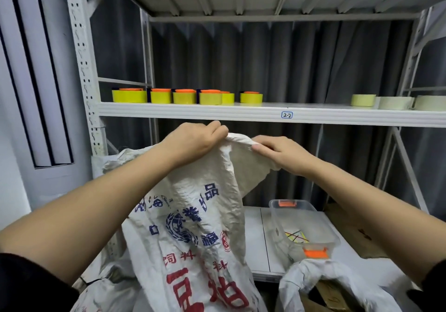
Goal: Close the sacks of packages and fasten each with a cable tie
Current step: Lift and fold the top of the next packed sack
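A white woven sack (pixel 193 227) with blue and red print stands in front of me, its top edge lifted high. My left hand (pixel 193 140) grips the rim of the sack mouth at the top. My right hand (pixel 280 152) pinches the same rim just to the right, thumb on the cloth. The two hands are close together, just below the front edge of the middle shelf. A clear plastic box (pixel 301 227) on the low shelf holds several coloured cable ties (pixel 295 236). A second white sack (pixel 337 285) stands open at the lower right with cardboard packages inside.
The grey metal shelf (pixel 241 112) just above my hands carries several yellow tape rolls (pixel 183 96) on the left and pale rolls (pixel 395 102) on the right. A brown cardboard piece (pixel 357 234) lies on the low shelf. A white upright unit (pixel 36 94) stands at left.
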